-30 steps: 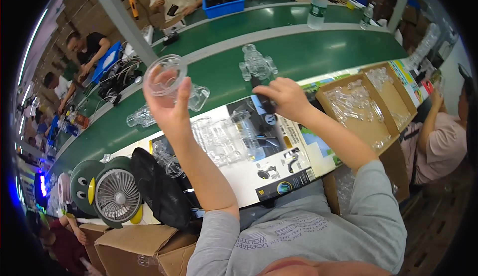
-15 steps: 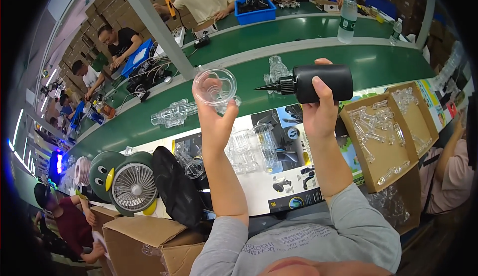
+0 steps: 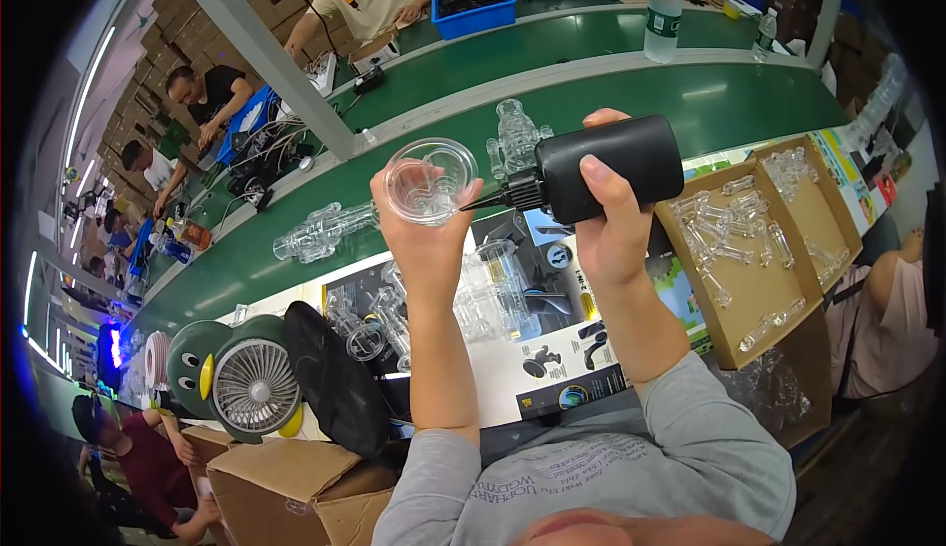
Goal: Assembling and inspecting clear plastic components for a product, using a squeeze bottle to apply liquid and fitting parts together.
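My left hand (image 3: 426, 240) is closed around a clear plastic part with a round, cup-like rim (image 3: 432, 181), its open end facing me. In my right hand (image 3: 616, 221) lies a black squeeze bottle (image 3: 621, 170), tilted so its thin nozzle points left. The nozzle tip is at the lower right edge of the clear rim; I cannot tell whether it touches. Beyond the bottle, a clear figure-shaped part (image 3: 516, 134) stands on the green bench. Another clear part (image 3: 320, 235) lies left of my left hand. Several clear pieces (image 3: 493, 290) sit below, between my forearms.
Cardboard trays (image 3: 734, 339) of small clear tubes stand at right. A penguin-shaped fan (image 3: 254, 383), a black pouch (image 3: 335, 378) and an open carton (image 3: 286, 467) are at left. Water bottles (image 3: 663, 19) and a blue bin (image 3: 473, 22) stand farther back, where people work.
The black bottle has moved left and tilted downward, bringing its nozzle to the clear part's rim. My view has shifted slightly. Both hands keep their hold.
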`<action>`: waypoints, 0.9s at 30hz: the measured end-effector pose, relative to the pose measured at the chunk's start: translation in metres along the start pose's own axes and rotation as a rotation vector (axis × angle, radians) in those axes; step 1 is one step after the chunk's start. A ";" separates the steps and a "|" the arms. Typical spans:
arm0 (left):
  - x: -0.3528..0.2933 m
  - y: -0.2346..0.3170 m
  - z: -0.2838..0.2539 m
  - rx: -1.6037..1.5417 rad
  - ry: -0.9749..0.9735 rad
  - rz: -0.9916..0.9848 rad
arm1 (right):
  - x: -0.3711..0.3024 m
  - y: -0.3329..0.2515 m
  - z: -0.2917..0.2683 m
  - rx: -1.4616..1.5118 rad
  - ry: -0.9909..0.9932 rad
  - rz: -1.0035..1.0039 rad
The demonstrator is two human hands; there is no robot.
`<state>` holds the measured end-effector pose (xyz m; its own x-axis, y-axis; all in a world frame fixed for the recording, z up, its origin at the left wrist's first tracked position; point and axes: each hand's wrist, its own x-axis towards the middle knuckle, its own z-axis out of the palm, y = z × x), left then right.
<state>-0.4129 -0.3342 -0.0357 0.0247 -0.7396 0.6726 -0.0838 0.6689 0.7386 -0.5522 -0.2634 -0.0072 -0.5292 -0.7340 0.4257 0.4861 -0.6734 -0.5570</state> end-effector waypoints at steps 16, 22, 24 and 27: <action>-0.002 0.006 0.000 -0.012 -0.006 0.011 | -0.001 0.003 0.002 -0.029 -0.027 0.003; -0.001 0.013 -0.003 -0.002 -0.038 -0.032 | -0.002 0.003 -0.004 -0.051 -0.132 -0.115; -0.001 0.016 -0.005 0.006 -0.051 -0.035 | -0.003 0.002 -0.006 -0.086 -0.148 -0.134; -0.001 0.021 -0.007 -0.009 -0.082 -0.054 | -0.001 0.004 -0.009 -0.204 -0.178 -0.238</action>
<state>-0.4079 -0.3192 -0.0209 -0.0523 -0.7782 0.6258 -0.0756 0.6280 0.7746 -0.5557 -0.2645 -0.0165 -0.4723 -0.5748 0.6682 0.2053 -0.8090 -0.5508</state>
